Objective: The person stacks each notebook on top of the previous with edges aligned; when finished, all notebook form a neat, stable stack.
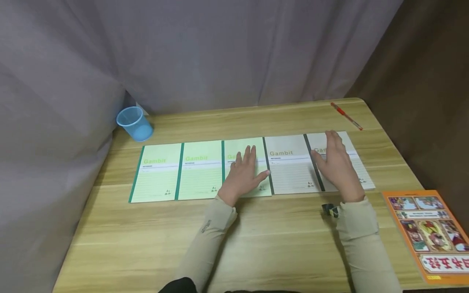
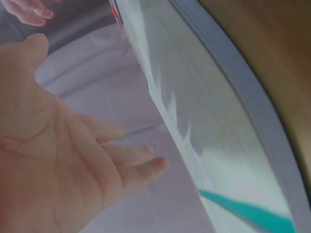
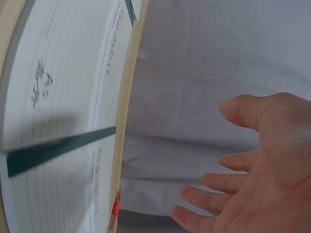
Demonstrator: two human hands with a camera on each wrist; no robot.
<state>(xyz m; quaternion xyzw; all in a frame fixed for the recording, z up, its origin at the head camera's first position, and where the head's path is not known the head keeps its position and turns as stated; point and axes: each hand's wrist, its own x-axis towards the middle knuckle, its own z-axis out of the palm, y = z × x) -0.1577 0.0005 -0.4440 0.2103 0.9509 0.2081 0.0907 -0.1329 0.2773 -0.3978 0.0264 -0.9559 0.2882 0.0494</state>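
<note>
Three green-covered notebooks (image 1: 155,179) with teal spines lie side by side, followed on the right by two greyish notebooks (image 1: 293,175) with dark spines; all carry the word Gambit. My left hand (image 1: 243,177) is over the third green notebook (image 1: 259,152), palm down with fingers extended and thumb spread. Over the rightmost greyish notebook (image 1: 356,165), my right hand (image 1: 337,167) has straight fingers and a thumb held out. Both wrist views show bare palms, the left (image 2: 63,155) and the right (image 3: 272,189), raised above the notebook covers and holding nothing.
A blue cup (image 1: 135,124) stands at the back left of the wooden table (image 1: 256,244). A red pen (image 1: 346,116) lies at the back right. An orange picture book (image 1: 428,236) is at the right edge. Grey curtains (image 1: 220,53) hang behind.
</note>
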